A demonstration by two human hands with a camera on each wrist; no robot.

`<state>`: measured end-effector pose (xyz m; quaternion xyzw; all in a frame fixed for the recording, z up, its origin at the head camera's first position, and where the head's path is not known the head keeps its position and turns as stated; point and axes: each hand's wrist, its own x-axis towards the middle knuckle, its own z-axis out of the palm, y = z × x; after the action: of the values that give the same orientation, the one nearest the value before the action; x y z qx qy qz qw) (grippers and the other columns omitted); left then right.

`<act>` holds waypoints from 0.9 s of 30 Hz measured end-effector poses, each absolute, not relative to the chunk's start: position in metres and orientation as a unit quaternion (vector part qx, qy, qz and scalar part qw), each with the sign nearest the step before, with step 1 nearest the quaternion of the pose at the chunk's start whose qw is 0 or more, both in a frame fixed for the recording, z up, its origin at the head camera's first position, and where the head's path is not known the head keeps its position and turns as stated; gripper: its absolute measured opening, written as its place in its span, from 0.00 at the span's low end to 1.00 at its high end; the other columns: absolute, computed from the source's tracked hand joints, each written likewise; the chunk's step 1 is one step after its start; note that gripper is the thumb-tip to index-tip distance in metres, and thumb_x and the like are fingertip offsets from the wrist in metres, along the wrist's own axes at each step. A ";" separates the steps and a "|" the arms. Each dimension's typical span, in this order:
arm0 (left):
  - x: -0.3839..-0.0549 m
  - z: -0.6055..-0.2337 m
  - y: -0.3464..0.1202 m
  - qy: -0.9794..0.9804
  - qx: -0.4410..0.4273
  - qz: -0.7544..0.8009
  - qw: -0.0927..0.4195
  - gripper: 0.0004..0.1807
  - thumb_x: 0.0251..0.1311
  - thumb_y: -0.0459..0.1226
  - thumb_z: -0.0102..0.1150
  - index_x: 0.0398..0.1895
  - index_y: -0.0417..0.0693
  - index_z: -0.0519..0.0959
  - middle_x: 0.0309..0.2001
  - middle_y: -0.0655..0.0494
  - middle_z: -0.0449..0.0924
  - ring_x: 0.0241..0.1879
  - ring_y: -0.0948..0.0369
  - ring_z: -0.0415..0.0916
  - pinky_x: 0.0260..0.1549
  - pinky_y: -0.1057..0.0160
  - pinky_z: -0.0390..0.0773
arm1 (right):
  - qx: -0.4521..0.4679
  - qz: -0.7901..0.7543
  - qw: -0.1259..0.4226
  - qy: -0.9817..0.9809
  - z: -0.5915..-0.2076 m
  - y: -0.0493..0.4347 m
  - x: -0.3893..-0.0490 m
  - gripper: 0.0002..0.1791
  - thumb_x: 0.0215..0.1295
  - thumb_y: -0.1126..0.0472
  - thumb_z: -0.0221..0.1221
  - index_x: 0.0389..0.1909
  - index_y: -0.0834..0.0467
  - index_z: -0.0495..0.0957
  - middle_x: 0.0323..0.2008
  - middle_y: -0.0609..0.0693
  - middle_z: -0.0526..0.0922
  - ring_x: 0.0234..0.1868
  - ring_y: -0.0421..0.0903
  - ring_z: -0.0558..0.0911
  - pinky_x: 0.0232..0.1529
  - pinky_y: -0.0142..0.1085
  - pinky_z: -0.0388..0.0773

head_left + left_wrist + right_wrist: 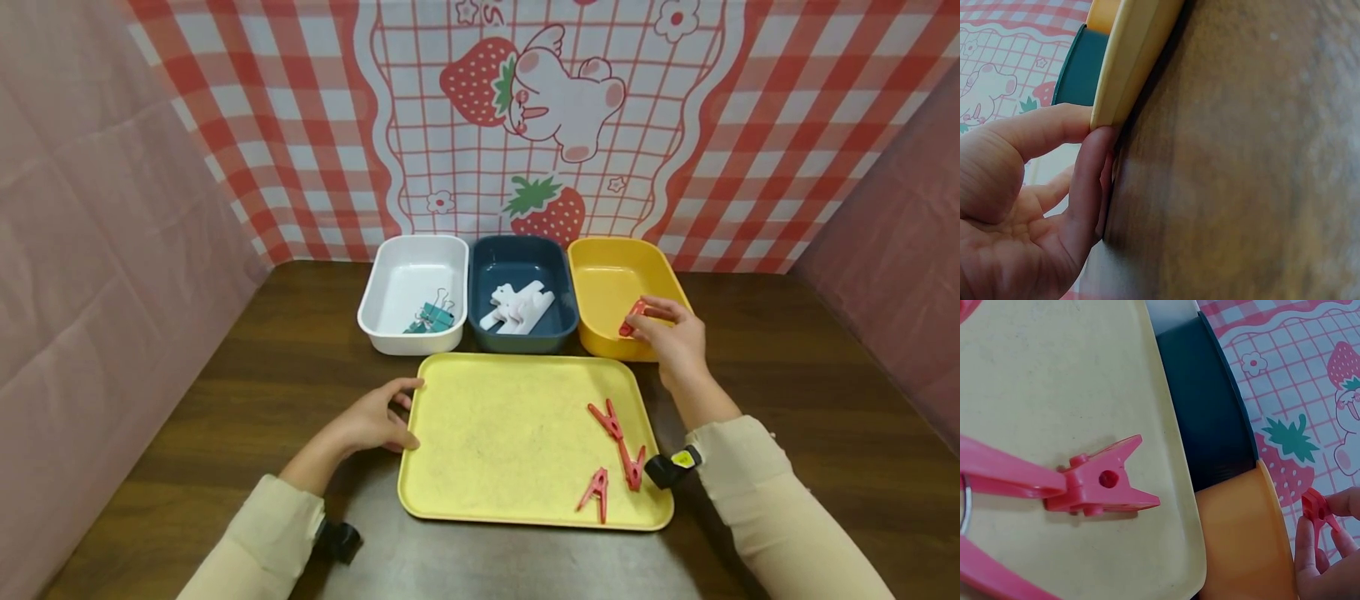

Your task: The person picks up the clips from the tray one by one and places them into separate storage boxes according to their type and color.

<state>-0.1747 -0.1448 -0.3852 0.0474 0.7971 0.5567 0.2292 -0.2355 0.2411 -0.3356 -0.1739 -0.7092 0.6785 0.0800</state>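
My right hand (678,337) pinches a red clothespin (633,318) between thumb and fingers, over the front of the yellow bin (611,275). The same clothespin (1316,509) shows at the lower right of the right wrist view. My left hand (375,417) holds the left edge of the yellow tray (487,442); in the left wrist view its thumb and a finger meet at the tray rim (1113,81). On the tray's right side lie three more red clothespins: an upper one (607,421), a middle one (632,468) touching it, and a lower one (596,496).
Behind the tray, a white bin (375,310) with teal binder clips (435,317), a dark blue bin (517,254) with white animal-shaped clips (517,308), and the yellow bin stand side by side. A checked cloth (315,150) hangs behind the wooden table (247,358).
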 end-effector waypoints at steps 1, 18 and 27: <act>-0.175 -0.385 -0.145 0.797 0.048 0.556 0.229 0.46 0.37 0.18 0.66 0.66 0.39 0.59 0.46 0.42 0.61 0.28 0.58 0.76 0.28 0.58 0.81 | -0.175 0.679 0.080 -0.709 -0.335 0.241 -0.236 0.20 0.58 0.65 0.62 0.52 0.59 0.72 0.42 0.49 0.68 0.29 0.39 0.77 0.37 0.28 0.79; -0.175 -0.384 -0.145 0.799 0.051 0.553 0.229 0.46 0.38 0.18 0.65 0.66 0.39 0.59 0.46 0.42 0.61 0.27 0.58 0.76 0.27 0.58 0.81 | -0.183 0.682 0.092 -0.702 -0.335 0.240 -0.252 0.21 0.58 0.67 0.61 0.53 0.61 0.71 0.41 0.50 0.67 0.30 0.39 0.77 0.35 0.27 0.78; -0.175 -0.385 -0.145 0.800 0.050 0.552 0.228 0.46 0.38 0.18 0.66 0.66 0.39 0.59 0.46 0.42 0.61 0.28 0.58 0.77 0.27 0.58 0.81 | -0.195 0.686 0.088 -0.695 -0.334 0.241 -0.259 0.21 0.57 0.65 0.62 0.53 0.60 0.71 0.41 0.49 0.67 0.31 0.40 0.77 0.39 0.31 0.78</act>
<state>-0.1755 -0.1447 -0.3852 0.0499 0.8005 0.5520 0.2281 -0.2590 0.2410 -0.3343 -0.1951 -0.6954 0.6860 0.0882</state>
